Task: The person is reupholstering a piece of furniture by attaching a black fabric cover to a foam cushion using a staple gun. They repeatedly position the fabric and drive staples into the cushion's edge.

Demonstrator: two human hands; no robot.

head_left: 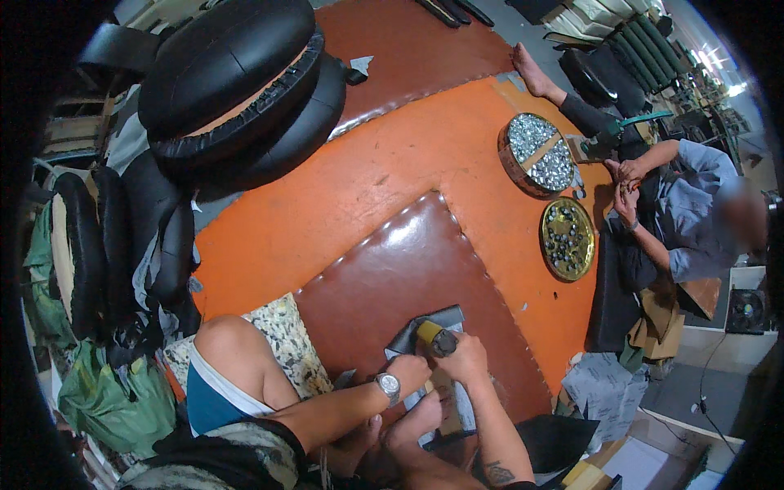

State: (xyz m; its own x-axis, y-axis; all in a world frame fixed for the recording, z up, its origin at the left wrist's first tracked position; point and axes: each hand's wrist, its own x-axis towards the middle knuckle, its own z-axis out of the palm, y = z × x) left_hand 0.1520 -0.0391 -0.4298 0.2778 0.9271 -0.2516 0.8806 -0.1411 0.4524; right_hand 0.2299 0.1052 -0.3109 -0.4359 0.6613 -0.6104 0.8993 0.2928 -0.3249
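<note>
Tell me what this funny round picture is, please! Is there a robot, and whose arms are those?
No robot arms here: these are a person's bare hands. A camera on their head looks down, and its wide lens bends straight edges.

The right hand holds a dark tool with a yellow part. The left hand, with a watch on its wrist, is close beside it, near a black piece.

A brown mat lies on an orange floor covering. Farther right are a round tub of silvery bits and a golden tray of small pieces. Another person sits beyond them.
</note>
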